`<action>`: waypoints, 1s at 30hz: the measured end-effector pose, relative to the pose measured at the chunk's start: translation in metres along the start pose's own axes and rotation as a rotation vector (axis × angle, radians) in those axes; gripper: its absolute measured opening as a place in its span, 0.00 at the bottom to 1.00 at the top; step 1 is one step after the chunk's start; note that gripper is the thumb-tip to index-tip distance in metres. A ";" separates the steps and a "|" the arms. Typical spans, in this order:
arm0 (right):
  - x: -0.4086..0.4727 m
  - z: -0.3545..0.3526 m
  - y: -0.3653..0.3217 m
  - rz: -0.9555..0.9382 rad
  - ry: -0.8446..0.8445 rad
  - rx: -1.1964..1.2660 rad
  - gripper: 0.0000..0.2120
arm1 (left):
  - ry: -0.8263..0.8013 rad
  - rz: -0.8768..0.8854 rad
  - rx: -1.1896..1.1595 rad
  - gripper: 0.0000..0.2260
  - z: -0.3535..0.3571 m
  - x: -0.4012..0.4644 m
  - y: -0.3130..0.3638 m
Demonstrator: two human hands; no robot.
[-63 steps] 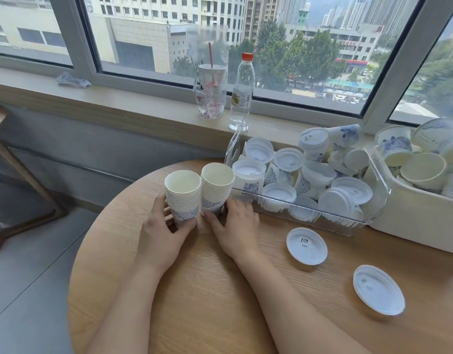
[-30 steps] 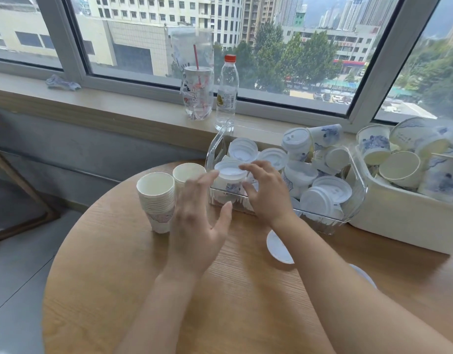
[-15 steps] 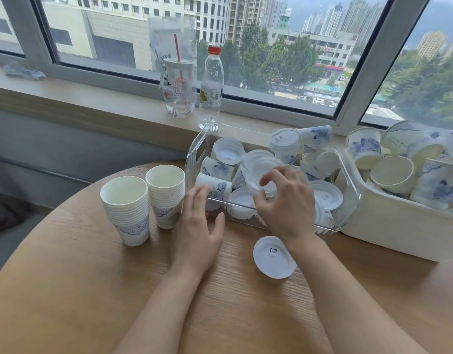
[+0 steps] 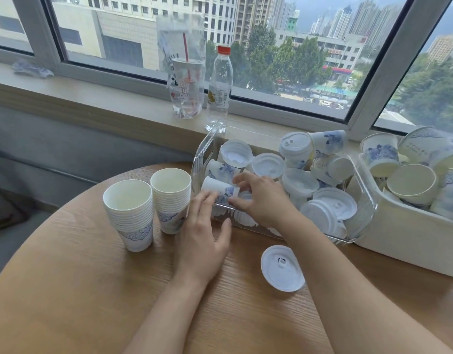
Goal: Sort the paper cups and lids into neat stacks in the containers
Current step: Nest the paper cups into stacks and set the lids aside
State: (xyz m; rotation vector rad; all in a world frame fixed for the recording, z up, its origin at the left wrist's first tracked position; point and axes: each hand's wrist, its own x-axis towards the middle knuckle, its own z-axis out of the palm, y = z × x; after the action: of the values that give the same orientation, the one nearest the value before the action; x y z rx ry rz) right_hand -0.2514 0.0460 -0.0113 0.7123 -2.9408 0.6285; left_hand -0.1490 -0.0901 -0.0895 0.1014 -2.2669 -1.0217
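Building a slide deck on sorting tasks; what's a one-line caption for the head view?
Both hands reach a lying paper cup in the clear bin beside two cup stacks.

Both hands are in the clear bin (image 4: 366, 200) of jumbled cups and lids, right hand (image 4: 265, 200) pinching a sideways cup (image 4: 217, 187), left hand (image 4: 202, 236) touching it, 2 cup stacks (image 4: 133, 213) beside on the table (image 4: 66, 290).
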 end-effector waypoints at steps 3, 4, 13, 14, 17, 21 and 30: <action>-0.008 0.000 0.005 -0.020 0.128 0.064 0.20 | 0.041 0.024 -0.034 0.22 -0.002 -0.001 0.003; -0.013 -0.001 0.007 -0.026 0.191 0.092 0.19 | 0.052 0.038 -0.044 0.22 -0.003 -0.001 0.005; -0.067 -0.013 0.004 -0.126 0.211 0.356 0.24 | 0.005 -0.022 -0.290 0.37 -0.004 -0.007 0.019; -0.070 -0.013 0.002 -0.148 0.189 0.342 0.24 | 0.016 -0.024 -0.313 0.37 -0.004 -0.007 0.019; -0.073 -0.012 -0.001 -0.206 0.142 0.284 0.23 | 0.043 -0.054 -0.333 0.40 -0.004 -0.007 0.018; -0.062 -0.015 0.004 -0.234 0.120 0.236 0.19 | 0.094 -0.105 -0.242 0.44 -0.007 -0.006 0.017; 0.012 -0.019 0.021 -0.130 0.063 -0.122 0.19 | 0.079 -0.090 -0.224 0.24 -0.006 -0.004 0.020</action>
State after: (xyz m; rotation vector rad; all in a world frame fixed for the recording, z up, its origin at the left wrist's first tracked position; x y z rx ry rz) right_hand -0.2722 0.0660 0.0002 0.8458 -2.8180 0.4485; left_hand -0.1383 -0.0792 -0.0746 0.1472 -2.0782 -1.2897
